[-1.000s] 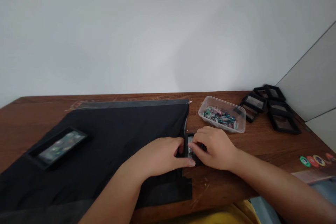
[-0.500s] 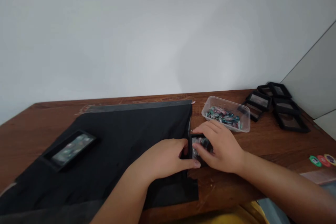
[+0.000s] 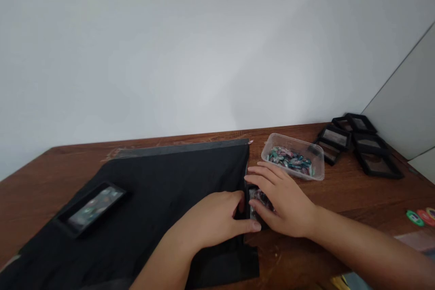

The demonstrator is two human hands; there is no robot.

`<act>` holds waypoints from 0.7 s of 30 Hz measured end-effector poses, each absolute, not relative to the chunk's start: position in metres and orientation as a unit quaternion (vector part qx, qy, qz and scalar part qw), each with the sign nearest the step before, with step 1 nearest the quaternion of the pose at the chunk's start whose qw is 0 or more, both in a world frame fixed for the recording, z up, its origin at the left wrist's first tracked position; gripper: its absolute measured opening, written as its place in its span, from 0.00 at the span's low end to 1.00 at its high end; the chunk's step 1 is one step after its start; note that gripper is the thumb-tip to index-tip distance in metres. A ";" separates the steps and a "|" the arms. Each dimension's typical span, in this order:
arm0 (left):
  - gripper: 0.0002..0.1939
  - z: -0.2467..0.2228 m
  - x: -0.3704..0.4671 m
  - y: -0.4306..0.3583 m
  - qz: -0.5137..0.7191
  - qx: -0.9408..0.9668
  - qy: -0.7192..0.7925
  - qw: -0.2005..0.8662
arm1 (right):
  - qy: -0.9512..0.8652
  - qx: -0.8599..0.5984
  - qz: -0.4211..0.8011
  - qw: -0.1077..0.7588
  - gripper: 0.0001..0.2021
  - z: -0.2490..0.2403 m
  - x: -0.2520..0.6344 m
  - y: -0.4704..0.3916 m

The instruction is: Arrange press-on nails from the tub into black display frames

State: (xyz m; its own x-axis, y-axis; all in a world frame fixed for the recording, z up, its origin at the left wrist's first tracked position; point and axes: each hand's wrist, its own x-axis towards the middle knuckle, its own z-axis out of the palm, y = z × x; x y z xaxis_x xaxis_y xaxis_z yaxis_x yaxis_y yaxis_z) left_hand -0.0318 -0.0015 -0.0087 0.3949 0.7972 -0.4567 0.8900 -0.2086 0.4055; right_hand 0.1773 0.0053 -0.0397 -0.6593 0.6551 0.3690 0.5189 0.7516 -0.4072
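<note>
A small black frame box (image 3: 253, 208) with shiny pieces behind its clear window lies at the right edge of the black cloth (image 3: 163, 181). My left hand (image 3: 219, 215) grips its left and near sides, the thumb along the near edge. Over its right part rests my right hand (image 3: 285, 199), fingers curved across the far side and thumb on the window; much of the box is hidden. Just beyond is a clear plastic tub (image 3: 317, 161) of glossy coloured pieces (image 3: 288, 158). Another black frame box (image 3: 91, 208), filled with pieces, lies on the cloth at the left.
Several black frame boxes (image 3: 377, 163) are piled at the back right of the wooden table (image 3: 353, 195). Round green and red tokens (image 3: 415, 218) lie near the right edge. A pale wall (image 3: 170, 54) stands behind the table.
The whole view has shifted, so the table sits slightly lower. My right fingers have spread a little over the far side of the box. My left hand keeps its grip.
</note>
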 end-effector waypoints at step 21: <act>0.20 -0.006 -0.031 -0.001 -0.094 0.783 0.537 0.300 | -0.906 -0.346 0.207 0.124 0.22 -0.032 0.173 0.004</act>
